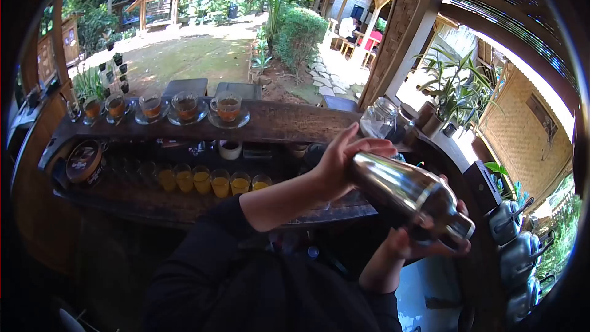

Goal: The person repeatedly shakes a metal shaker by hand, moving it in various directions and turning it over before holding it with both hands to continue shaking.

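Note:
A shiny metal cocktail shaker (399, 187) is held aslant in front of my body, its capped end low and to the right. Around its wide base end, at the upper left, my left hand (347, 157) is closed, with some fingers stretched along the metal. My right hand (424, 233) grips the shaker's capped end from below and behind, its fingers partly hidden by the metal. Left of my left forearm, a row of small glasses of yellow drink (201, 181) stands on the lower wooden shelf.
On the upper wooden counter (283, 120) stand several glass cups of amber drink (228, 107) on saucers. A glass jar (378, 118) is near the post. A round brown tub (85, 163) sits at left. Kettles (516, 258) line the right. People (348, 27) sit far off.

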### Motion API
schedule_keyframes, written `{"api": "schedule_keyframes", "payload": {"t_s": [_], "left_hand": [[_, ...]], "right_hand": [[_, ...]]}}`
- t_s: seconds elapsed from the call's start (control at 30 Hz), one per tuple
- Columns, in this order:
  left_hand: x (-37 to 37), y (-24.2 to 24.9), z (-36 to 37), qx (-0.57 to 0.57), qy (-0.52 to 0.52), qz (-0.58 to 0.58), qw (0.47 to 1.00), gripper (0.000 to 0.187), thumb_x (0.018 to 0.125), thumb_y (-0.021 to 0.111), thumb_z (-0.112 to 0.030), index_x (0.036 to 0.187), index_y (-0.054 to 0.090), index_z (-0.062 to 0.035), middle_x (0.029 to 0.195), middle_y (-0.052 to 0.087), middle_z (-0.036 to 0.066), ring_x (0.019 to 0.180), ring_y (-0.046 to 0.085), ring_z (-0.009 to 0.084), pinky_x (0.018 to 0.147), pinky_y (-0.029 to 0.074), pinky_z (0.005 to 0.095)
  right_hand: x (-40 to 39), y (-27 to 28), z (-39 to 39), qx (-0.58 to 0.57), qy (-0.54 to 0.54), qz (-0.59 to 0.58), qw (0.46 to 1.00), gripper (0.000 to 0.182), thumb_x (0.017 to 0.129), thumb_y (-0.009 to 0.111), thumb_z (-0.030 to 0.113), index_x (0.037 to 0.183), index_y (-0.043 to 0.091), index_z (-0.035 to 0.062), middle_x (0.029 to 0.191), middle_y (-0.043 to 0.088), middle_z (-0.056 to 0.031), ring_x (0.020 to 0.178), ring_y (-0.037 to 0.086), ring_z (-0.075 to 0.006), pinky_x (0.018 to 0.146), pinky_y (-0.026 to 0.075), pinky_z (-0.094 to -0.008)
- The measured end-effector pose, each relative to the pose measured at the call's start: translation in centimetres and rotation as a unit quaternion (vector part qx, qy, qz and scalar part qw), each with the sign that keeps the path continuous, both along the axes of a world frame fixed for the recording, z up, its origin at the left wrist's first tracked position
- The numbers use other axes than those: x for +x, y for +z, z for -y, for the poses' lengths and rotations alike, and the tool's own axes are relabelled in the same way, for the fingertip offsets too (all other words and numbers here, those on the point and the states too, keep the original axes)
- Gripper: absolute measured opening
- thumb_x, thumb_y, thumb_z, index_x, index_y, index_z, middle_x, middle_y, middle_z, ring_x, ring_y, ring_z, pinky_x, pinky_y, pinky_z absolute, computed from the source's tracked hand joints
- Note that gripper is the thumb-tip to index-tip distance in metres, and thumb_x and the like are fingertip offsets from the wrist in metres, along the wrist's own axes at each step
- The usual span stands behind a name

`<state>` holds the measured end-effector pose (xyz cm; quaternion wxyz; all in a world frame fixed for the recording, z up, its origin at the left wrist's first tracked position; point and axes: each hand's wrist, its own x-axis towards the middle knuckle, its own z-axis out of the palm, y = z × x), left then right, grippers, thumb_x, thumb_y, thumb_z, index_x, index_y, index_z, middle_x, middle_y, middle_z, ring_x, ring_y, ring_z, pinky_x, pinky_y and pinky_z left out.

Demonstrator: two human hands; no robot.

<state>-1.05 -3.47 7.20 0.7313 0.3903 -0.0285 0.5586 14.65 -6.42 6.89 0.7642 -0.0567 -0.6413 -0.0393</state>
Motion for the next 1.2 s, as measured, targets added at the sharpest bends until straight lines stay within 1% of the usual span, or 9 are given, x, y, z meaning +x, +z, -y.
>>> {"api": "schedule_keyframes", "payload": {"t_s": [0.2,0.27,0.33,0.47,0.77,0.83,0.93,1.1,1.2], "left_hand": [[-1.3,4.2,4.6,0.258,-0.03,-0.087,0.962,0.068,0.092,0.028,-0.051,0.133,0.032,0.0032,0.136,0.035,0.022,0.124,0.039,0.0294,0.106,0.024,0.047],[-2.7,2.8,3.4,0.21,0.024,-0.088,0.973,0.064,0.091,0.031,-0.049,0.128,0.037,0.0039,0.132,0.039,0.022,0.12,0.044,0.0297,0.104,0.028,0.0465],[-4.4,-0.5,-0.2,0.035,0.067,-0.07,0.995,0.056,0.092,0.034,-0.044,0.118,0.046,0.0042,0.122,0.049,0.021,0.112,0.05,0.0299,0.098,0.035,0.0456],[-7.4,-1.1,-0.3,-0.274,0.025,-0.038,0.961,0.045,0.092,0.035,-0.036,0.102,0.053,0.0029,0.106,0.058,0.02,0.106,0.055,0.0292,0.092,0.042,0.0443],[-10.8,2.7,4.2,0.136,0.153,-0.155,0.967,0.024,0.085,0.051,-0.027,0.09,0.055,-0.0041,0.095,0.059,0.013,0.093,0.055,0.0205,0.083,0.042,0.0341],[-12.7,-1.8,0.1,0.277,0.445,-0.377,0.764,0.022,0.085,0.051,-0.025,0.092,0.055,-0.0038,0.093,0.059,0.013,0.09,0.058,0.0219,0.08,0.045,0.0351],[-14.6,-1.6,-1.2,-0.235,0.098,-0.038,0.966,0.019,0.084,0.051,-0.018,0.094,0.054,-0.002,0.089,0.059,0.013,0.086,0.059,0.0247,0.08,0.047,0.0377],[-15.8,4.9,5.3,-0.038,0.103,-0.068,0.992,0.023,0.081,0.053,-0.024,0.084,0.056,-0.0017,0.09,0.059,0.014,0.088,0.058,0.0248,0.081,0.047,0.0359],[-14.1,2.6,4.3,-0.091,0.074,-0.076,0.99,0.025,0.081,0.053,-0.025,0.085,0.056,-0.0007,0.09,0.059,0.014,0.086,0.059,0.0244,0.08,0.047,0.0358]], "right_hand": [[2.8,0.8,3.5,0.196,0.06,0.046,0.978,0.092,0.077,0.035,0.074,0.142,0.008,0.0134,0.141,0.021,-0.0211,0.118,0.042,-0.0366,0.094,0.044,-0.0436],[1.3,2.9,2.6,0.46,-0.508,0.235,0.69,0.095,0.076,0.041,0.072,0.141,0.009,0.0103,0.14,0.021,-0.0224,0.118,0.043,-0.0371,0.093,0.044,-0.0455],[-3.9,-0.8,3.0,0.007,-0.113,0.138,0.984,0.095,0.072,0.066,0.049,0.135,0.005,0.0135,0.136,0.023,-0.0244,0.115,0.043,-0.0393,0.091,0.044,-0.0498],[-7.9,-1.4,-1.4,-0.048,0.004,-0.035,0.998,0.095,0.065,0.074,0.043,0.132,0.014,0.0123,0.129,0.031,-0.0181,0.119,0.035,-0.0329,0.097,0.035,-0.0454],[-11.3,-0.1,5.5,0.128,-0.082,0.031,0.988,0.081,0.077,0.056,0.053,0.139,0.012,0.0236,0.139,0.019,-0.0127,0.116,0.042,-0.0391,0.09,0.046,-0.0474],[-11.7,0.1,1.8,0.116,-0.121,0.117,0.979,0.094,0.069,0.075,0.037,0.134,0.012,0.0123,0.128,0.03,-0.0193,0.111,0.047,-0.0343,0.093,0.045,-0.0428],[-13.3,-0.6,0.9,-0.081,0.051,0.021,0.995,0.097,0.069,0.073,0.043,0.136,0.01,0.0142,0.136,0.025,-0.0213,0.123,0.034,-0.0376,0.098,0.037,-0.0503],[-16.5,4.1,7.5,0.058,0.189,-0.347,0.917,0.089,0.076,0.064,0.05,0.141,0.007,0.0327,0.142,0.017,-0.018,0.121,0.027,-0.0549,0.098,0.03,-0.0625],[-14.8,3.3,6.5,0.163,-0.036,-0.104,0.98,0.087,0.077,0.06,0.054,0.142,0.006,0.0337,0.142,0.018,-0.0153,0.121,0.027,-0.0551,0.099,0.025,-0.0645]]}}
